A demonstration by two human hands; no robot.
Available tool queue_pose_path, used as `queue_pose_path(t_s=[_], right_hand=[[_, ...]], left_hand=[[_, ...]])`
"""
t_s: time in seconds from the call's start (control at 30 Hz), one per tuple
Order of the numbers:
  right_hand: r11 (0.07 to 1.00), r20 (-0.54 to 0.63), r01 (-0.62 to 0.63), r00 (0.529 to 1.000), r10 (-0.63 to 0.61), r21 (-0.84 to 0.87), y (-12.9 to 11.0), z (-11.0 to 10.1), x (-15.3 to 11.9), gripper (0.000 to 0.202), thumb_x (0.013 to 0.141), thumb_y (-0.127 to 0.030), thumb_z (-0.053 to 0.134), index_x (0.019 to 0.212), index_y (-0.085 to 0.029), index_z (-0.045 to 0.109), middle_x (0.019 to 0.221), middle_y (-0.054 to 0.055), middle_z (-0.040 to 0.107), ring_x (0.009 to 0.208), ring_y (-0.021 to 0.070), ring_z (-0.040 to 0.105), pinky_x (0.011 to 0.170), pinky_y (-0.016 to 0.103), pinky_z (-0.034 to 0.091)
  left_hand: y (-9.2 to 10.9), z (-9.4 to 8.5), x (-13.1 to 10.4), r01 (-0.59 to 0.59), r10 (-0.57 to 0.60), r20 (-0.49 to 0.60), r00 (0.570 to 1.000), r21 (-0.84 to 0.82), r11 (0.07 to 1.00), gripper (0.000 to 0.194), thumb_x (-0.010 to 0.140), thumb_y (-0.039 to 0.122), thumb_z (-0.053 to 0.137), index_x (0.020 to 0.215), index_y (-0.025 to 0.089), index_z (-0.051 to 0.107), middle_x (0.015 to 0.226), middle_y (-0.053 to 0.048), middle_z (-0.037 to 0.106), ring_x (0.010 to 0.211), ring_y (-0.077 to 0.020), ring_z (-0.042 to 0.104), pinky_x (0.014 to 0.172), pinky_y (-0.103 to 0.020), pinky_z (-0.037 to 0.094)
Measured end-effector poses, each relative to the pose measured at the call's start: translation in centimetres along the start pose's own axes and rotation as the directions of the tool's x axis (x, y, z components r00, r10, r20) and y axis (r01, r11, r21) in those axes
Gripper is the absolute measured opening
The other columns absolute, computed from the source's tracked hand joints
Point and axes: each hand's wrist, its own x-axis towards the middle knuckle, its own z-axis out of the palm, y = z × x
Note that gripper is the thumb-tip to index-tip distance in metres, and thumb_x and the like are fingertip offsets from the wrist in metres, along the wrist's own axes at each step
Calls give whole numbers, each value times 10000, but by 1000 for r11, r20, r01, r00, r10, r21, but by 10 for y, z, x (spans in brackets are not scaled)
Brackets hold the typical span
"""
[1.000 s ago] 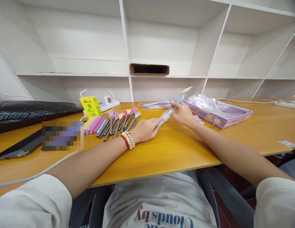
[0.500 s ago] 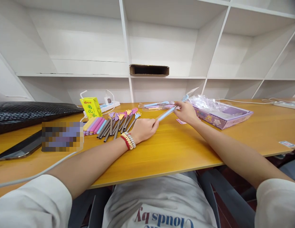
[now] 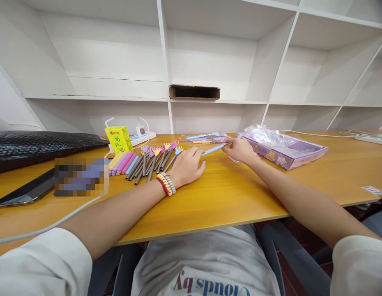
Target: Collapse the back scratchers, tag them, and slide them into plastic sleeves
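Observation:
My right hand (image 3: 239,149) is closed around the far end of a blue-handled back scratcher (image 3: 214,150); its head is hidden. My left hand (image 3: 188,165) lies by the near end of that handle, thumb spread away and fingertips at or just behind it; whether they touch is unclear. To its left lie several back scratchers (image 3: 152,162) with grey metal tubes and small hand-shaped heads in purple, yellow, pink and blue. Past them is a stack of coloured handles (image 3: 125,162) in yellow, purple, pink and blue. Bagged back scratchers (image 3: 205,136) lie beyond my hands.
A purple box (image 3: 289,160) holding crumpled clear plastic (image 3: 265,133) stands at right. At left are a yellow drink carton (image 3: 118,139), a power strip (image 3: 143,137), a phone (image 3: 27,191) and a black bag (image 3: 40,150). A cardboard box (image 3: 194,92) sits on the white shelf.
The back scratcher has lowered and tilted flatter, and its clear wrapper no longer shows above my right hand. My left thumb has moved off the handle. My right hand is slightly lower.

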Motion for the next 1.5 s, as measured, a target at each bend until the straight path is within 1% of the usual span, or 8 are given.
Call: queue_pose_path(t_s=[0.17, 0.33, 0.6, 0.8, 0.9, 1.07, 1.33, 1.5], right_hand=[[999, 40, -29, 999, 30, -29, -2, 0, -1, 383, 708, -446, 518, 1031, -284, 645, 839, 40, 670, 815, 224, 609, 693, 310, 455], [999, 80, -7, 997, 11, -44, -3, -1, -2, 348, 710, -451, 516, 955, -268, 682, 803, 51, 664, 793, 213, 604, 681, 297, 453], [997, 129, 42, 991, -33, -65, -3, 0, -4, 314, 700, -473, 534, 904, -301, 700, 786, 38, 660, 766, 212, 601, 643, 300, 460], [996, 133, 38, 991, -28, -78, -4, 0, -4, 311, 696, -485, 540, 888, -302, 702, 780, 35, 658, 767, 213, 596, 630, 294, 455], [997, 142, 35, 990, -24, -75, -5, -1, -4, 326, 685, -495, 545, 891, -297, 701, 796, 34, 659, 771, 211, 593, 627, 287, 447], [995, 166, 70, 984, -59, -66, -4, 0, -5, 337, 694, -498, 528, 884, -279, 700, 750, 36, 652, 755, 198, 585, 626, 268, 428], [988, 191, 136, 974, -121, -69, 0, 3, -4, 339, 701, -491, 519, 885, -264, 693, 790, 32, 660, 766, 196, 582, 639, 265, 416], [987, 209, 147, 969, -130, -68, 0, 3, -4, 341, 703, -484, 528, 901, -259, 691, 813, 36, 664, 790, 199, 586, 660, 261, 415]], left_hand=[[-1, 1, -1, 38, -37, -50, 998, 18, 999, 357, 811, 242, 435, 1159, 163, 452, 1105, -116, 482, 1008, -231, 488, 869, -372, 402], [-2, 2, -1, 24, -22, -24, 999, 80, 997, 220, 810, 235, 431, 971, 159, 559, 1050, -113, 468, 930, -216, 497, 827, -365, 415], [-7, 5, 0, 137, -146, 61, 987, 135, 981, 200, 811, 241, 423, 915, 157, 571, 878, -86, 553, 836, -208, 530, 785, -359, 415], [-12, 8, 0, 212, -226, 54, 973, 188, 959, 193, 811, 242, 415, 802, 157, 589, 818, -81, 593, 750, -208, 557, 703, -345, 420], [-12, 9, -1, 235, -250, 54, 967, 197, 952, 214, 815, 266, 416, 846, 158, 598, 838, -83, 599, 759, -212, 565, 698, -343, 424], [-12, 9, -2, 203, -216, 51, 975, 187, 961, 272, 831, 281, 405, 997, 150, 576, 928, -92, 588, 830, -210, 567, 738, -325, 433], [-12, 10, -2, 178, -195, 92, 977, 168, 970, 342, 897, 334, 310, 965, 158, 595, 895, -77, 571, 817, -174, 566, 740, -287, 428], [-11, 9, -2, 146, -169, 115, 979, 186, 972, 324, 889, 327, 316, 937, 165, 592, 880, -66, 565, 812, -176, 562, 740, -287, 430]])
